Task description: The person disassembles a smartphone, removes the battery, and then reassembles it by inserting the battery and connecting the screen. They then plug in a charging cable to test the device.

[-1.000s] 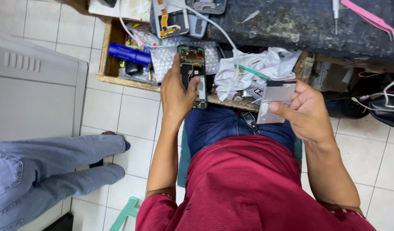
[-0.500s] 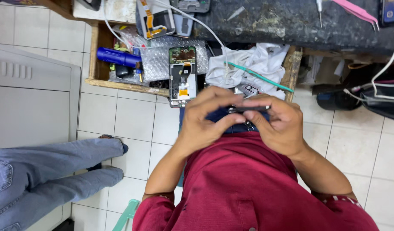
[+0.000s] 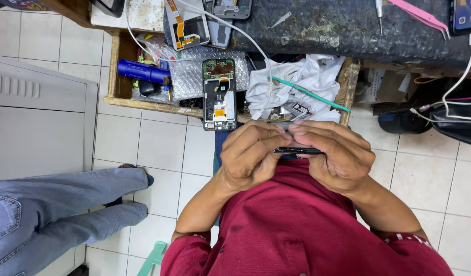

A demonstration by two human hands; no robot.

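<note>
My left hand (image 3: 250, 153) and my right hand (image 3: 333, 154) meet over my lap, fingertips touching. Both are closed on a thin dark flat panel (image 3: 298, 151), seen edge-on between them. An opened phone body (image 3: 218, 96), its circuit board and orange ribbon exposed, lies apart from my hands on the front edge of a wooden drawer (image 3: 114, 76). It is just above my left hand.
The drawer holds a blue cylindrical tool (image 3: 142, 72), bubble wrap, a white cloth (image 3: 302, 76) and a teal stick (image 3: 309, 94). Above is a dark bench mat (image 3: 338, 25) with phone parts and pink tweezers (image 3: 417, 13). Another person's jeans-clad legs (image 3: 56, 204) and a grey cabinet (image 3: 36, 122) are left. Cables hang right.
A second ago my left hand held the opened phone at the drawer and my right held a silvery panel. The phone now rests on the drawer edge, and both hands grip a panel.
</note>
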